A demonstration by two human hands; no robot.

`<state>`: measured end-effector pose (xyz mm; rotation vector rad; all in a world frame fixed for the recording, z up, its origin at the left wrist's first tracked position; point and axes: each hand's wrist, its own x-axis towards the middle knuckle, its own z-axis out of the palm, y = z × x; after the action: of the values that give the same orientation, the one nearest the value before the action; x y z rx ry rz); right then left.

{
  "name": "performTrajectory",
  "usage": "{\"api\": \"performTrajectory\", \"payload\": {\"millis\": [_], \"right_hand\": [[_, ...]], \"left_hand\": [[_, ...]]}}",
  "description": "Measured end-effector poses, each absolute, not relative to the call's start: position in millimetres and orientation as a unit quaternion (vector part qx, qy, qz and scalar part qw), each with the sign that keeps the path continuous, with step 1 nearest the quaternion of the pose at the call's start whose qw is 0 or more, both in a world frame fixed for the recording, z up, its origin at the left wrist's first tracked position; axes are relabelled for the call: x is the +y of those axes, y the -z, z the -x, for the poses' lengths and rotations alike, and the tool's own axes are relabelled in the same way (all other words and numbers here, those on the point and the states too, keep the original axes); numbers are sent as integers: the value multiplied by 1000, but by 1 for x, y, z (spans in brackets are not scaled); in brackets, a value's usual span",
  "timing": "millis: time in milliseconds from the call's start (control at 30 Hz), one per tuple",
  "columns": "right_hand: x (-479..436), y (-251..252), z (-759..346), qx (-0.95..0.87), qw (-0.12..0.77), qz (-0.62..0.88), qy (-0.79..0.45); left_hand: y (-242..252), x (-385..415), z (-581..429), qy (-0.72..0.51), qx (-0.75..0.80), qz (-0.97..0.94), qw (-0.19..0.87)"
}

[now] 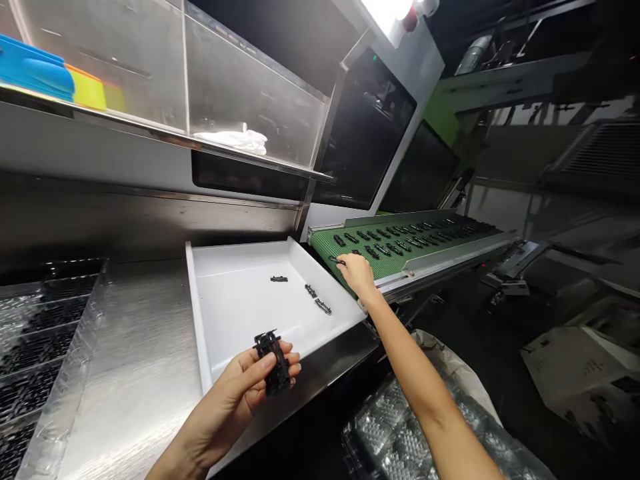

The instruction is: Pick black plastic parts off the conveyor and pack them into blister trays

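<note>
In my left hand (250,380) are several black plastic parts (273,363), pinched together in a small stack under the thumb, above the near edge of a white tray (240,267). My right hand (356,272) reaches out to the near end of a green conveyor belt (387,267), its fingers closed on a black plastic part (336,260). Two rows of similar black parts (395,249) lie along the belt. Inside the tray rest a lone black part (279,279) and two more (323,307) near its right wall.
A clear compartmented tray (65,373) filled with black parts sits at left on the steel table (135,333). Overhead, a shelf (150,135) carries white gloves (235,140) and a blue item (35,70). Below right is a bag of clear plastic trays (400,427).
</note>
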<state>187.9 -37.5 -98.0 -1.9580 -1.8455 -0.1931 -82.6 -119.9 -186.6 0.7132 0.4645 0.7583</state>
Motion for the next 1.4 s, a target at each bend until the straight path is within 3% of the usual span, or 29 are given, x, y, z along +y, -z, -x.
{"api": "performTrajectory", "payload": {"millis": [100, 233, 433, 600, 767, 933, 1400], "right_hand": [[-87, 92, -166, -759, 208, 616, 1], [-154, 82, -138, -901, 127, 382, -161], [-174, 100, -117, -833, 262, 468, -133], [-172, 128, -115, -805, 368, 445, -134], [-174, 142, -121, -819, 360, 413, -170], [-176, 144, -125, -824, 379, 403, -119], [-171, 151, -123, -830, 372, 400, -118]], "left_hand": [[188, -116, 86, -370, 245, -353, 824], [184, -114, 84, -312, 257, -436, 804], [183, -120, 71, -257, 213, -441, 833], [188, -128, 67, -284, 181, -392, 856], [189, -131, 66, -327, 219, -359, 846], [188, -127, 66, -329, 204, -366, 846], [189, -121, 67, -306, 227, -399, 834]]}}
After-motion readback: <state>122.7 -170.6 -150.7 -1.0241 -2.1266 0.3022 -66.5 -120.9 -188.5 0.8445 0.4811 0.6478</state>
